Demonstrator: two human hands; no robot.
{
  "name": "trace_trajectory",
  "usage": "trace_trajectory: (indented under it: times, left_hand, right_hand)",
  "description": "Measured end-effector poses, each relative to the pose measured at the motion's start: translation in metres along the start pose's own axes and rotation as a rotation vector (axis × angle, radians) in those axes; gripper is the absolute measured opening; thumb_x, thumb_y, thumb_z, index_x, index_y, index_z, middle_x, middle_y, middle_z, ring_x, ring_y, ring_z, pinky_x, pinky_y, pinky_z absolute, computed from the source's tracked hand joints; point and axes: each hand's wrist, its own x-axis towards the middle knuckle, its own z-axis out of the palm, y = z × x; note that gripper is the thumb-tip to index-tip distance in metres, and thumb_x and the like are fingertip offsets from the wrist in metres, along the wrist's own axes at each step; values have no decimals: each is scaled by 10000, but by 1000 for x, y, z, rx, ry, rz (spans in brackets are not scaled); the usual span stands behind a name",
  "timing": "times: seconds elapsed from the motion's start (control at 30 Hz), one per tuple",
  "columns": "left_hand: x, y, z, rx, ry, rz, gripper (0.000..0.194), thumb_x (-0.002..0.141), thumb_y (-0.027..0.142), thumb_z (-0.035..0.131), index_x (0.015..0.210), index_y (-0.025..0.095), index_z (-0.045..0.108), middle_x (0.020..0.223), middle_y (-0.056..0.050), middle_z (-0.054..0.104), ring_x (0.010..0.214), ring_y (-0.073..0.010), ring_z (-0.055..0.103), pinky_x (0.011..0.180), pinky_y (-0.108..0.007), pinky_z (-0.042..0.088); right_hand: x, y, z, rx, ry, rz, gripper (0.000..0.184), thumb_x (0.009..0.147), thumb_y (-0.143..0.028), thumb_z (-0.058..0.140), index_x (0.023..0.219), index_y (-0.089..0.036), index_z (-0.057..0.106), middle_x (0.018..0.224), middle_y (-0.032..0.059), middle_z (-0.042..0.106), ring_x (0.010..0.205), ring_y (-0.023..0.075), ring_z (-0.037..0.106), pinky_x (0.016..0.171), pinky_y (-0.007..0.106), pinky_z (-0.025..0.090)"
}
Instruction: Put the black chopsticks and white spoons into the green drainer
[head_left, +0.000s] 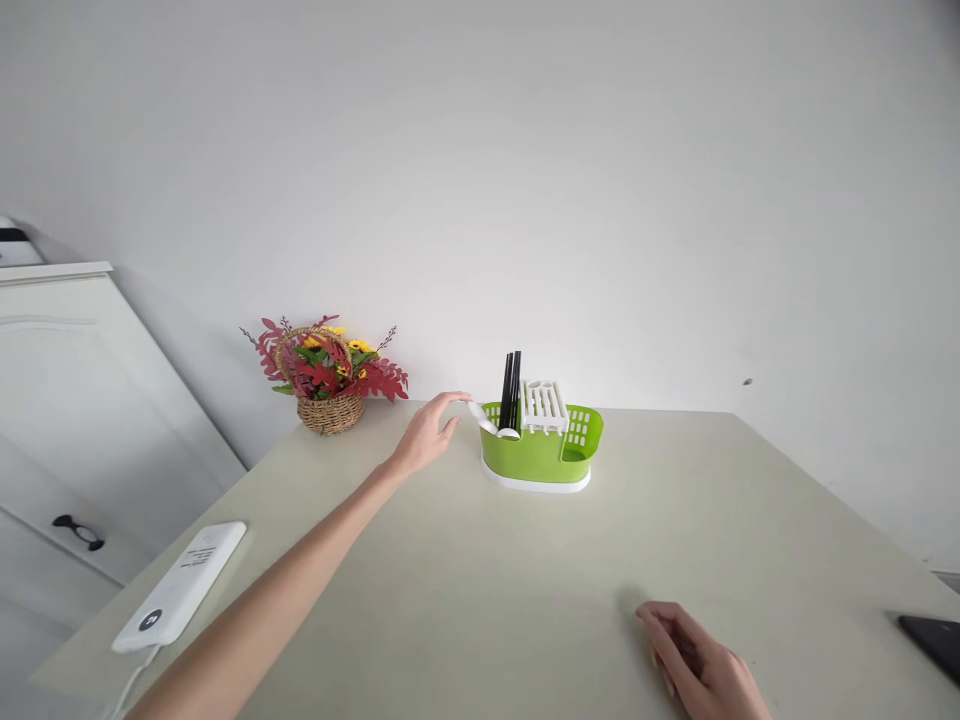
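My left hand (429, 432) reaches to the left end of a green plastic cutlery caddy (532, 460). Its fingers are stretched out, thumb apart, with the fingertips at the raised end of a white spoon (482, 417) that leans out over the caddy's rim. A second white rounded piece (508, 434) shows at the rim; whether it belongs to the same spoon I cannot tell. Several black chopsticks (511, 390) stand upright in the caddy beside a white slotted rack (544, 405). My right hand (697, 660) rests at the table's front right, fingers loosely curled, nothing visible in them.
A wicker basket (330, 414) of red and yellow flowers stands at the back left. On the left lies a white power bank (184, 585) with a cable. A black phone-like object (934, 645) lies at the right edge. A white cabinet (82, 390) adjoins the table (480, 610).
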Motion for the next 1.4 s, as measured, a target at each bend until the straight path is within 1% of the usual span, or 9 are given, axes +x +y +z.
trace_trajectory:
  times: [0.1, 0.2, 0.3, 0.4, 0.5, 0.57, 0.67, 1.07, 1.4]
  left_hand:
    - [-25, -7, 11, -44, 201, -116, 278, 970, 217, 525, 1232, 221, 620, 1271, -88, 703, 1195, -215, 662, 1068, -379, 500]
    - [-64, -16, 33, -134, 338, -378, 211, 980, 358, 542, 1094, 209, 639, 1122, -97, 728, 1016, -210, 704, 895, -338, 554]
    - [-104, -22, 54, -259, 295, -582, 280, 947, 465, 561, 993, 205, 653, 961, -82, 730, 857, -209, 713, 737, -306, 549]
    - [-130, -21, 64, -331, 248, -657, 286, 921, 476, 570, 958, 209, 664, 851, -50, 712, 775, -199, 701, 680, -288, 521]
    - [-140, -17, 63, -373, 228, -667, 272, 920, 460, 560, 968, 213, 662, 822, -36, 705, 762, -192, 696, 660, -273, 496]
    - [-142, -15, 61, -398, 220, -663, 263, 921, 450, 555, 969, 212, 657, 826, -34, 702, 766, -187, 694, 651, -265, 483]
    - [-143, -13, 60, -416, 215, -665, 243, 926, 425, 547, 969, 213, 658, 866, -37, 707, 756, -175, 686, 630, -256, 467]
    - [-146, -3, 62, -335, 105, -527, 184, 944, 252, 493, 929, 216, 672, 955, -47, 712, 736, -156, 640, 681, -271, 502]
    - [-150, 1, 61, -310, 77, -487, 184, 948, 206, 494, 919, 223, 675, 971, -42, 697, 744, -154, 619, 688, -275, 485]
  right_hand:
    - [3, 4, -3, -47, -65, -13, 498, 866, -735, 529, 929, -272, 700, 616, -13, 563, 588, 172, 513, 583, 249, 437]
    - [7, 5, -2, -90, -132, -48, 486, 904, -712, 510, 953, -268, 703, 634, -10, 575, 584, 170, 524, 575, 253, 456]
    - [18, -6, 6, -85, -77, -172, 459, 963, -662, 464, 1035, -271, 693, 747, 8, 637, 606, 164, 553, 580, 262, 486]
    - [43, -30, 16, -145, -28, -358, 421, 996, -596, 449, 1200, -279, 636, 1134, 79, 687, 753, 178, 657, 669, 304, 564]
    - [77, -58, 27, -327, 117, -523, 476, 1026, -498, 407, 1442, -281, 486, 1417, 135, 558, 1025, 252, 679, 836, 412, 597]
    - [99, -70, 35, -448, 204, -639, 540, 1029, -431, 401, 1536, -242, 387, 1534, 167, 452, 1352, 338, 523, 1027, 509, 533]
    - [122, -73, 51, -612, 237, -727, 586, 1033, -348, 389, 1589, -183, 306, 1610, 191, 368, 1538, 364, 293, 1164, 562, 417]
    - [134, -48, 72, -921, 234, -689, 595, 1086, -444, 267, 1613, -169, 266, 1551, 226, 494, 1552, 353, 299, 967, 556, 546]
    - [160, -25, 30, -1036, 255, -639, 629, 1079, -421, 246, 1631, -120, 214, 1534, 260, 501, 1519, 365, 353, 885, 539, 588]
